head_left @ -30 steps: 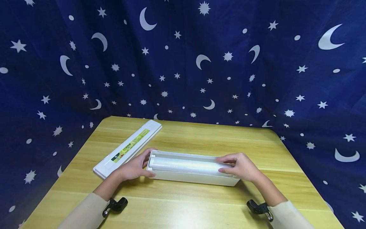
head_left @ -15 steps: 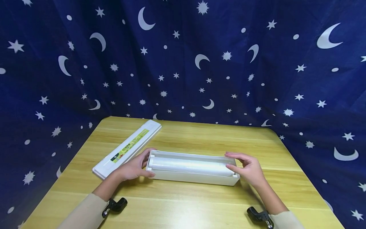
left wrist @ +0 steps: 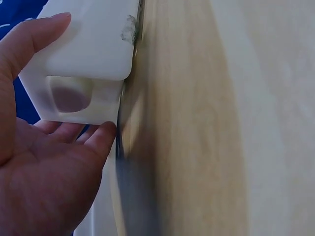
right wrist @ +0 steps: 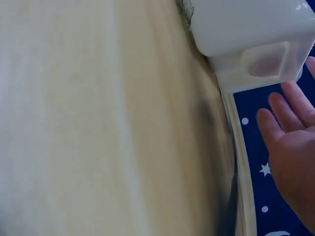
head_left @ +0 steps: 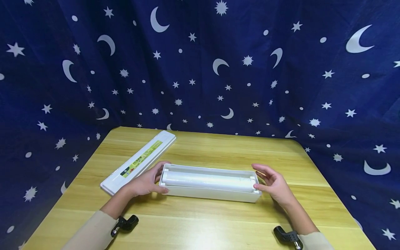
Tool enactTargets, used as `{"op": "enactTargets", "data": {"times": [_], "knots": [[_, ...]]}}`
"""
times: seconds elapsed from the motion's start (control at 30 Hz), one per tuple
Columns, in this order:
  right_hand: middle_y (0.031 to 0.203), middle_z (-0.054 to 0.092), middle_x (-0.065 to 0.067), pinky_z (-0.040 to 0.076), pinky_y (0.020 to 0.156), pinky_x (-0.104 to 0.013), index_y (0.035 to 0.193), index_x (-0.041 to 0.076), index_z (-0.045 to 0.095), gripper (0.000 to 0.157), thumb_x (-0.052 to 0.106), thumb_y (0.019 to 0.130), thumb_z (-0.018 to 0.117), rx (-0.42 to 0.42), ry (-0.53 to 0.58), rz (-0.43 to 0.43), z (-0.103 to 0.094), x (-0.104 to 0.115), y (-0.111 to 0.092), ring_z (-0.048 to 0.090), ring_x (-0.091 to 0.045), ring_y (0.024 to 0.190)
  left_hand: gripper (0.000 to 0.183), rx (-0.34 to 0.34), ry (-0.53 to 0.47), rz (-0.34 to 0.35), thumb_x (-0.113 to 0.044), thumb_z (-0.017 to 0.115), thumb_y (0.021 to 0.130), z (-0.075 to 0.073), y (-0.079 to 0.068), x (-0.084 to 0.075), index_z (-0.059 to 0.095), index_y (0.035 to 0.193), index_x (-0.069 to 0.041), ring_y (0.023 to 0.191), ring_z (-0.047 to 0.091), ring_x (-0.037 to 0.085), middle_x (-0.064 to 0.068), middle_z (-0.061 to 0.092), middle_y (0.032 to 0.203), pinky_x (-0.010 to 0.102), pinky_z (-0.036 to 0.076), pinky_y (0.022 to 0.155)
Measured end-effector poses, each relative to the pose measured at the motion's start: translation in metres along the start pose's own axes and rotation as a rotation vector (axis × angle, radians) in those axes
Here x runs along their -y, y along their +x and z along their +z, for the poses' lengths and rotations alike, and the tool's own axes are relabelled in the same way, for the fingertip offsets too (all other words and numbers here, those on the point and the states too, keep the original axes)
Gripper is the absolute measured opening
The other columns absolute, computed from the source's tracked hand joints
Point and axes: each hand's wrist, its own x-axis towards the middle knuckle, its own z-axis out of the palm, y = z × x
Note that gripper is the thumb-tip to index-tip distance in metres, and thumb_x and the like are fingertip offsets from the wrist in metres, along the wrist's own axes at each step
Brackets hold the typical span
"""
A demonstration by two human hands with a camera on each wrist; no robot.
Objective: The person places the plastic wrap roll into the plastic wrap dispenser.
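Note:
A long white cling film box [head_left: 212,193] lies lidless across the table, with a roll of cling film [head_left: 206,181] inside it. My left hand [head_left: 149,181] grips the box's left end, thumb on the front face and fingers behind; the left wrist view shows this hand [left wrist: 54,162] around the end wall [left wrist: 106,98]. At the other end, my right hand [head_left: 276,185] has its fingers spread, with the thumb tip right at the corner. In the right wrist view its loosely bent fingers [right wrist: 283,115] are beside the box's end wall [right wrist: 231,78].
A white lid [head_left: 120,180] with a green-yellow label lies at an angle behind the left forearm. The wooden table [head_left: 200,225] ends at a dark blue curtain [head_left: 193,62] with moons and stars. Black wrist cameras [head_left: 126,224] sit at both cuffs.
My right hand has come off the roll inside the box and moved right, to the box's right end. The left hand keeps its hold; box and lid stay put.

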Motion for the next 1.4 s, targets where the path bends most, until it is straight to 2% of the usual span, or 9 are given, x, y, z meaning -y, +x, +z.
{"op": "enactTargets", "data": {"times": [0.2, 0.3, 0.4, 0.5, 0.87, 1.0, 1.2, 1.3, 1.4], "knots": [[0.148, 0.054, 0.004, 0.041, 0.109, -0.011, 0.147, -0.015, 0.035, 0.077, -0.015, 0.081, 0.074, 0.089, -0.029, 0.129, -0.006, -0.005, -0.004, 0.053, 0.001, 0.133, 0.104, 0.010, 0.001, -0.012, -0.008, 0.086, 0.080, 0.000, 0.001, -0.002, 0.017, 0.158, -0.008, 0.146, 0.040, 0.043, 0.025, 0.040, 0.155, 0.027, 0.048, 0.109], [0.147, 0.054, 0.000, 0.040, 0.109, -0.010, 0.150, -0.012, 0.034, 0.081, -0.011, 0.081, 0.076, 0.098, -0.057, 0.172, -0.008, -0.005, -0.004, 0.053, 0.001, 0.131, 0.113, -0.001, 0.005, -0.017, -0.010, 0.087, 0.080, -0.002, -0.001, -0.003, 0.009, 0.161, -0.007, 0.151, 0.032, 0.043, 0.025, 0.033, 0.159, 0.037, 0.039, 0.119], [0.144, 0.055, 0.004, 0.042, 0.108, -0.010, 0.151, -0.011, 0.033, 0.084, -0.009, 0.080, 0.078, 0.111, -0.067, 0.204, -0.008, -0.005, -0.004, 0.055, 0.002, 0.129, 0.114, -0.026, 0.014, -0.005, -0.010, 0.088, 0.079, -0.005, -0.006, -0.003, 0.008, 0.161, -0.005, 0.152, 0.027, 0.044, 0.026, 0.029, 0.160, 0.047, 0.026, 0.124], [0.141, 0.055, 0.010, 0.045, 0.105, -0.012, 0.152, -0.011, 0.030, 0.088, -0.010, 0.079, 0.079, 0.131, -0.058, 0.227, -0.008, -0.005, -0.004, 0.056, 0.002, 0.127, 0.113, -0.060, 0.045, -0.001, -0.011, 0.088, 0.078, -0.008, -0.013, -0.001, 0.011, 0.160, -0.005, 0.153, 0.026, 0.044, 0.025, 0.029, 0.161, 0.050, 0.021, 0.125], [0.144, 0.052, 0.009, 0.042, 0.108, -0.012, 0.155, -0.010, 0.021, 0.098, -0.011, 0.076, 0.080, 0.187, -0.010, 0.241, -0.009, -0.010, -0.004, 0.052, 0.004, 0.132, 0.092, -0.244, 0.200, -0.027, -0.010, 0.081, 0.087, -0.017, -0.054, 0.004, 0.022, 0.157, -0.003, 0.147, 0.037, 0.046, 0.027, 0.037, 0.157, 0.048, 0.028, 0.120], [0.144, 0.052, 0.008, 0.044, 0.107, -0.014, 0.154, -0.011, 0.020, 0.096, -0.012, 0.078, 0.078, 0.206, 0.018, 0.261, -0.009, -0.012, -0.005, 0.052, 0.003, 0.132, 0.086, -0.313, 0.236, -0.018, -0.009, 0.079, 0.089, -0.019, -0.068, 0.002, 0.025, 0.155, 0.001, 0.144, 0.041, 0.047, 0.028, 0.042, 0.152, 0.041, 0.036, 0.117], [0.144, 0.051, 0.009, 0.049, 0.105, -0.017, 0.154, -0.012, 0.019, 0.095, -0.012, 0.079, 0.077, 0.216, 0.041, 0.277, -0.009, -0.013, -0.006, 0.054, 0.002, 0.131, 0.078, -0.384, 0.244, 0.042, -0.006, 0.077, 0.090, -0.024, -0.082, 0.001, 0.032, 0.152, 0.007, 0.139, 0.045, 0.046, 0.028, 0.048, 0.148, 0.006, 0.038, 0.108], [0.144, 0.052, 0.009, 0.049, 0.104, -0.018, 0.154, -0.012, 0.019, 0.095, -0.013, 0.079, 0.077, 0.224, 0.046, 0.280, -0.009, -0.012, -0.006, 0.054, 0.002, 0.130, 0.072, -0.438, 0.282, 0.050, -0.008, 0.077, 0.091, -0.027, -0.089, -0.001, 0.037, 0.149, 0.006, 0.138, 0.051, 0.032, 0.026, 0.051, 0.147, 0.003, 0.038, 0.105], [0.145, 0.052, 0.009, 0.050, 0.104, -0.019, 0.154, -0.012, 0.019, 0.095, -0.013, 0.079, 0.077, 0.234, 0.058, 0.279, -0.011, -0.013, -0.006, 0.054, 0.001, 0.131, 0.067, -0.514, 0.342, 0.046, -0.009, 0.079, 0.089, -0.029, -0.097, -0.004, 0.044, 0.145, 0.005, 0.133, 0.054, 0.027, 0.025, 0.053, 0.145, 0.001, 0.038, 0.103]]}}
